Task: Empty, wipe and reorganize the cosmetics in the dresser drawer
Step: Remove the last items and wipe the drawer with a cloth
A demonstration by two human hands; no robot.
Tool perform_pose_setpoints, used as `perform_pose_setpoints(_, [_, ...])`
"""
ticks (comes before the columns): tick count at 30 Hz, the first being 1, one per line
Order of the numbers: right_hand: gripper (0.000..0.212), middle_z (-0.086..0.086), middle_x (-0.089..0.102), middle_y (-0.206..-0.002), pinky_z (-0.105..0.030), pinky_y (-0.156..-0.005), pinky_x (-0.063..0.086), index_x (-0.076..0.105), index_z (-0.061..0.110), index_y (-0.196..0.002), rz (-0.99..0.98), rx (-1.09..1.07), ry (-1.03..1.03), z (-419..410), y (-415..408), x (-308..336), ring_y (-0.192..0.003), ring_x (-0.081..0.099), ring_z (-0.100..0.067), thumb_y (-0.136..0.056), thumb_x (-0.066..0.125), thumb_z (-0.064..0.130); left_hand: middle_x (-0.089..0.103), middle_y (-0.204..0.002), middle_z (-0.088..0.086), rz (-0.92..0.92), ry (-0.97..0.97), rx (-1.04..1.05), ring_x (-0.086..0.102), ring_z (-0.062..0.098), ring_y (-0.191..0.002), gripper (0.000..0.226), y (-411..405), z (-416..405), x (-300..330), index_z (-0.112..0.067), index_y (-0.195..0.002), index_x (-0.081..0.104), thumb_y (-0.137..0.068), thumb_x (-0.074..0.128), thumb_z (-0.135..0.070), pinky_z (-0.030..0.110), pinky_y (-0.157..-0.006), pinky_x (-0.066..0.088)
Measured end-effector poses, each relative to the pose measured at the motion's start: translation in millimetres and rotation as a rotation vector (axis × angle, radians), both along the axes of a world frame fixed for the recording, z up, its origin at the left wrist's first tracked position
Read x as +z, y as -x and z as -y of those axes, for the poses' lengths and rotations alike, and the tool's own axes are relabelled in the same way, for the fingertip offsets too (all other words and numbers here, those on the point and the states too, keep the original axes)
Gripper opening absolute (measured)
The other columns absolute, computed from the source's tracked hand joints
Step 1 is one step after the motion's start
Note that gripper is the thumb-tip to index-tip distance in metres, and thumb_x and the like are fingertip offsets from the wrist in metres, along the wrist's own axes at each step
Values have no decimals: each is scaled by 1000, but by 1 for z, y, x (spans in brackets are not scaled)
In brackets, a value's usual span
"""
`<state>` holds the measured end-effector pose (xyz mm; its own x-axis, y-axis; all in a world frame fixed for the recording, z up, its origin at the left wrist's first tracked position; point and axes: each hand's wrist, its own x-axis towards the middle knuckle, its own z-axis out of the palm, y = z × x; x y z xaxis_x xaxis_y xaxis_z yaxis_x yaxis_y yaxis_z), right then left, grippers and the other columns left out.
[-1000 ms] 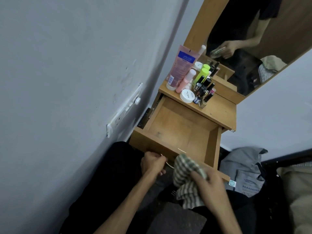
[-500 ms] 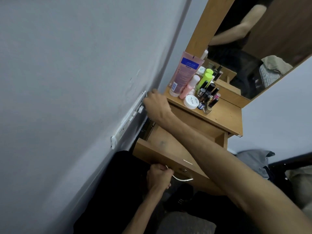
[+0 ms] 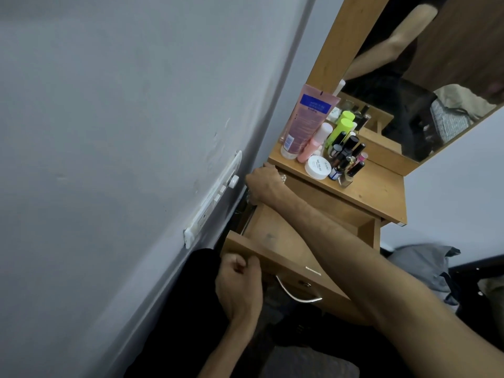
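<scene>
The wooden drawer (image 3: 272,236) stands pulled out and empty of cosmetics. My right hand (image 3: 263,184) reaches across it into the back left corner, under the dresser top (image 3: 379,195). Its fingers are curled round a checked cloth (image 3: 282,177), of which only small bits show. My left hand (image 3: 240,285) grips the left end of the drawer front, beside the free metal handle (image 3: 297,294). On the dresser top stand a pink tube (image 3: 308,118), a pink bottle (image 3: 313,144), a green bottle (image 3: 341,129), a white jar (image 3: 317,167) and several small dark bottles (image 3: 349,159).
The grey wall on the left carries a white switch plate (image 3: 215,200) close to the drawer's side. A mirror (image 3: 425,77) rises behind the cosmetics. Grey clothing (image 3: 420,264) lies to the right of the dresser. My dark-clad legs are below the drawer.
My right hand has gone from the drawer front, cloth in it, to the back left corner. My left hand has left the handle and shifted to the drawer front's left end.
</scene>
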<state>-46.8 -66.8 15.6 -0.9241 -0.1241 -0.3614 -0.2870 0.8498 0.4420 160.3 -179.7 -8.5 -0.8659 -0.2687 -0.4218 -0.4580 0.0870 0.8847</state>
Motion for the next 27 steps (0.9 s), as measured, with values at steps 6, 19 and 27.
perform_pose_setpoints(6, [29,-4,67,-102,-37,-82,44,68,13,-114,26,-84,14,2,5,1,-93,65,-22,-96,64,36,60,-71,0,-123,-26,102,54,12,-63,13,40,8,23,-17,-76,57,-83,68,-16,25,-59,43])
perform_pose_setpoints(19, [26,-2,60,-95,-35,-84,42,68,14,-110,57,-106,1,14,-9,8,-89,58,-20,-97,64,36,61,-78,-1,-137,30,108,59,16,-70,15,39,4,18,-23,-82,60,-78,73,-16,38,-67,56])
perform_pose_setpoints(27, [32,-6,67,-106,-35,-79,46,66,9,-116,252,-178,201,36,-32,13,-97,63,-25,-96,63,34,65,-95,-7,-191,90,-11,61,13,-92,18,62,13,20,-21,-96,62,-79,70,-16,33,-78,53])
